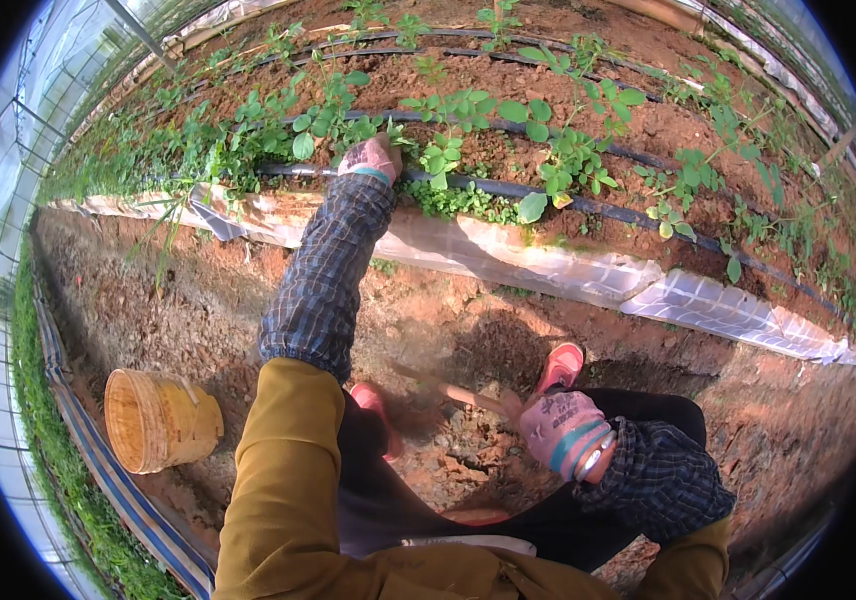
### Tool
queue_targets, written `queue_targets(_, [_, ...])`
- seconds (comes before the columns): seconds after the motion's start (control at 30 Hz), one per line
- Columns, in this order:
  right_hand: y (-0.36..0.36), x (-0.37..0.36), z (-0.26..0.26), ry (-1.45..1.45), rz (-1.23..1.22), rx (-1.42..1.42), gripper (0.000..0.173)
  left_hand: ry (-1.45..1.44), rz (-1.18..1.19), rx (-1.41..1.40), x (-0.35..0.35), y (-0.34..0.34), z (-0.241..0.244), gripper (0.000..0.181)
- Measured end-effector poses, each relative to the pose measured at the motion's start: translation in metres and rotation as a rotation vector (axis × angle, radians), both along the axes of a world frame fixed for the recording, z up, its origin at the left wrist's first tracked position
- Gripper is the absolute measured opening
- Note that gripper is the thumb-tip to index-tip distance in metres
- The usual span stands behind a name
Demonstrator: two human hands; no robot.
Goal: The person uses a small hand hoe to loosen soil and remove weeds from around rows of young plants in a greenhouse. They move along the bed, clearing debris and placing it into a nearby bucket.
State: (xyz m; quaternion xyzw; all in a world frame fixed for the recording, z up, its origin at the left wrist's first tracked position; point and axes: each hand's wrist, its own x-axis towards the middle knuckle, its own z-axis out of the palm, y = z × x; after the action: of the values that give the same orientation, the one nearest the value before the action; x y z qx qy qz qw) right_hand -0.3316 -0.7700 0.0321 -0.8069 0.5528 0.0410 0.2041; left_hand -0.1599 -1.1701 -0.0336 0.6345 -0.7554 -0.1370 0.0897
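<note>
My left hand (373, 159), in a pink glove, reaches into the leafy green plants (334, 112) at the near edge of the raised soil bed, beside a black drip irrigation hose (465, 182). Its fingertips are hidden among leaves, so what they touch cannot be told. Low weeds (465, 202) grow just right of that hand. Nearer my body, my right hand (559, 431), in a pink glove with a teal band, is closed on a wooden handle (469, 396). The handle points left over the soil path, and its far end is blurred.
A yellow plastic bucket (165, 421) lies tilted on the path at left. White plastic sheeting (518, 255) edges the bed. My red shoes (563, 365) stand on the soil path. A striped strip (109, 465) borders grass at far left; more hoses cross the bed.
</note>
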Motion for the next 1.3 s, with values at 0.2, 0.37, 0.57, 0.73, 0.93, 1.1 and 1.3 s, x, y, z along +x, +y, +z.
queue_targets(0.2, [-0.001,-0.003,-0.001,-0.056,0.061,-0.175,0.025,0.307,0.338,-0.236,0.101,-0.017,-0.013,0.036])
queue_targets(0.37, [-0.001,-0.003,0.001,-0.042,0.033,-0.056,0.027,0.763,0.692,-0.004,0.137,0.021,0.017,0.038])
queue_targets(0.57, [-0.002,0.005,-0.005,-0.034,0.042,0.023,0.034,0.466,0.275,0.026,0.121,0.036,-0.015,0.032])
queue_targets(0.73, [0.000,0.006,-0.004,-0.025,0.068,0.006,0.034,0.360,0.157,-0.020,0.085,0.032,-0.037,0.040])
queue_targets(0.93, [-0.007,0.004,0.000,0.044,0.067,0.127,0.033,0.036,0.189,-0.081,0.103,0.030,-0.014,0.034])
queue_targets(1.1, [0.005,-0.006,-0.009,-0.008,0.057,-0.073,0.034,0.350,0.537,-0.161,0.136,0.004,-0.012,0.029])
queue_targets(1.3, [0.004,-0.004,-0.017,0.011,0.052,-0.093,0.028,0.300,0.055,-0.046,0.078,0.028,-0.057,0.029])
